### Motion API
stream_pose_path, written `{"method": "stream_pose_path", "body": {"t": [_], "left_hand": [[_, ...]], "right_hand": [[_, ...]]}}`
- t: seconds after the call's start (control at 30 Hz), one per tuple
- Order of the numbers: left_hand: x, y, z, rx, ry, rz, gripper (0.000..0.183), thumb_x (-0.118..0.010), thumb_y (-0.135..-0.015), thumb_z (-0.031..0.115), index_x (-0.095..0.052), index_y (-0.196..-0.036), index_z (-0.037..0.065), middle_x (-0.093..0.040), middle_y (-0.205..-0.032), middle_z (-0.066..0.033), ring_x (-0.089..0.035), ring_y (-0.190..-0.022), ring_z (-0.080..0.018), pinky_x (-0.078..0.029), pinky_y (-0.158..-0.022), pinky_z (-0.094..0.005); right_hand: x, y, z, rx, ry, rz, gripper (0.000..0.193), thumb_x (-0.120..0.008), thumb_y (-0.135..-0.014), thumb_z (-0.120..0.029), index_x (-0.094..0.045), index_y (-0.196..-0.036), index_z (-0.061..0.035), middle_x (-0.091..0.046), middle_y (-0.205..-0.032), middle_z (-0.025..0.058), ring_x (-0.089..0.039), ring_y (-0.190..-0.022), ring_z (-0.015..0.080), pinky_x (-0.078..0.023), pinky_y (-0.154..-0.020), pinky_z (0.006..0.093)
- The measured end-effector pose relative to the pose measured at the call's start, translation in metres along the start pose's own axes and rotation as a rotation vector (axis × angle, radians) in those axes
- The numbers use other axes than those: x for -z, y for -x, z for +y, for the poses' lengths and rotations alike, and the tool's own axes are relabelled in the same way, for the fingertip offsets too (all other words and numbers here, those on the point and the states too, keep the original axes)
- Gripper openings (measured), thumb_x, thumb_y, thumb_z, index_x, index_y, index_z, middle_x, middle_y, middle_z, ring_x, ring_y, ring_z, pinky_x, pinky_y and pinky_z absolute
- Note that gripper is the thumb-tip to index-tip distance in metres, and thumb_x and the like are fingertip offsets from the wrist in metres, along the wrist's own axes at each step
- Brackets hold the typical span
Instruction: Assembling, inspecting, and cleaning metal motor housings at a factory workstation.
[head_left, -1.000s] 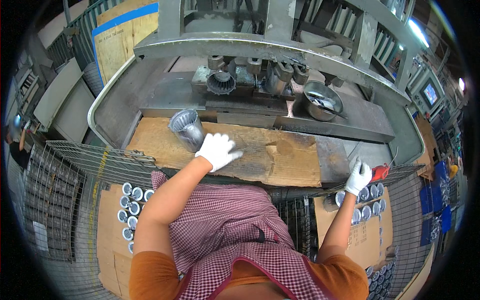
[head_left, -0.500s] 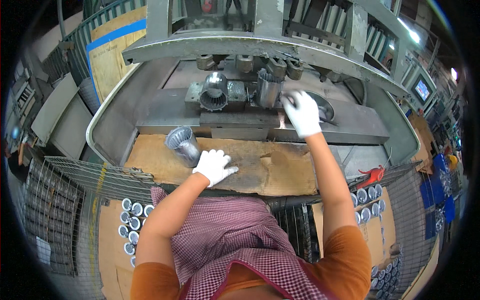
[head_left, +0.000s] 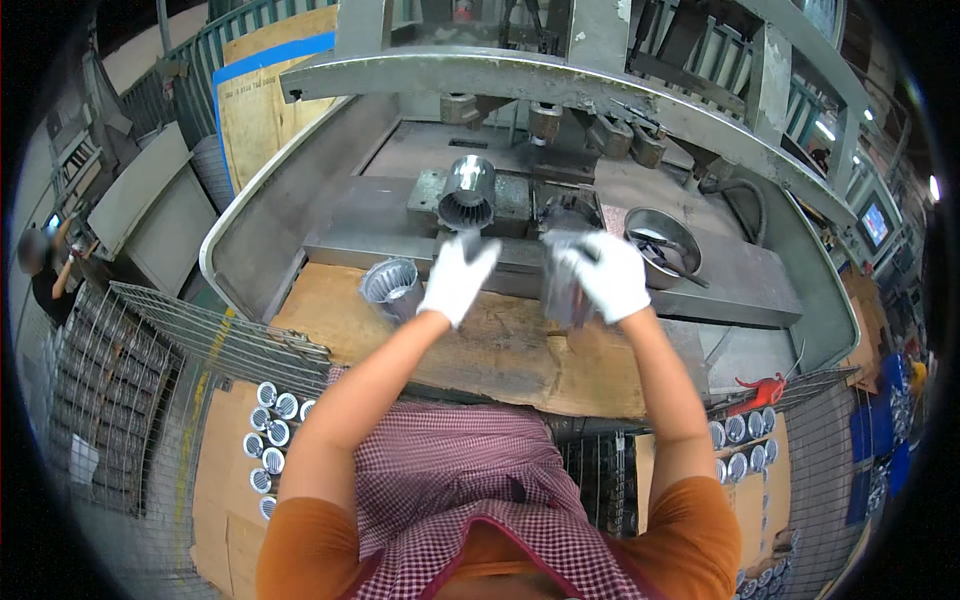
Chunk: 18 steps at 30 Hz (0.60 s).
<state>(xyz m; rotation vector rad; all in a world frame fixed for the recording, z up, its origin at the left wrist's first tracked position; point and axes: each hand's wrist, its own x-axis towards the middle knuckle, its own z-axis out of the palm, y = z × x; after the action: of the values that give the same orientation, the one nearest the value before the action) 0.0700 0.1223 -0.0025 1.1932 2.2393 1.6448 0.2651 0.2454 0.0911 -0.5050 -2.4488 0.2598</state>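
My right hand (head_left: 612, 274), in a white glove, grips a finned metal cylinder (head_left: 566, 285), blurred by motion, above the cardboard-covered ledge. My left hand (head_left: 460, 278), also gloved, is raised with thumb and fingers apart and nothing seen between them. Just beyond it, a shiny metal cylinder (head_left: 468, 194) lies on the left fixture block (head_left: 425, 192), its ribbed open end toward me. Another finned cylinder (head_left: 392, 288) stands tilted on the cardboard (head_left: 480, 345), left of my left wrist. The right fixture (head_left: 570, 214) holds no cylinder.
A steel bowl (head_left: 663, 245) with a dark-handled tool stands right of the fixtures. A heavy machine beam (head_left: 560, 85) with hanging clamps spans overhead. Wire baskets with round metal parts (head_left: 272, 460) flank me, and a red-handled tool (head_left: 760, 392) hangs at right. Another person (head_left: 52, 275) is far left.
My right hand has drawn the finned cylinder off the right fixture toward me. My left hand has lifted from the cardboard and moved forward. The view has shifted slightly.
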Motion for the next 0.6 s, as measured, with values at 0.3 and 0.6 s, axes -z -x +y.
{"method": "stream_pose_path", "body": {"t": [0.3, 0.6], "left_hand": [[0.0, -0.097, -0.019, 0.196, -0.478, 0.266, 0.05, -0.06, -0.083, 0.047, -0.069, -0.1, 0.0, -0.064, -0.108, -0.0248, -0.06, -0.103, -0.039, -0.047, -0.09, -0.0426], [0.025, -0.055, 0.055, -0.458, -0.798, 0.258, 0.035, -0.064, -0.08, 0.045, -0.072, -0.084, 0.011, -0.065, -0.082, -0.0097, -0.059, -0.083, -0.0315, -0.044, -0.073, -0.0437]], "right_hand": [[-0.056, 0.096, -0.038, 0.194, 0.052, 0.03, 0.029, -0.069, -0.08, -0.04, -0.07, -0.088, -0.0126, -0.067, -0.077, 0.0075, -0.064, -0.065, 0.0265, -0.05, -0.057, 0.0382], [-0.045, 0.041, 0.021, -0.089, -0.117, 0.144, 0.034, -0.068, -0.081, -0.043, -0.07, -0.092, -0.0105, -0.068, -0.087, 0.0125, -0.067, -0.078, 0.0301, -0.053, -0.071, 0.0383]]}}
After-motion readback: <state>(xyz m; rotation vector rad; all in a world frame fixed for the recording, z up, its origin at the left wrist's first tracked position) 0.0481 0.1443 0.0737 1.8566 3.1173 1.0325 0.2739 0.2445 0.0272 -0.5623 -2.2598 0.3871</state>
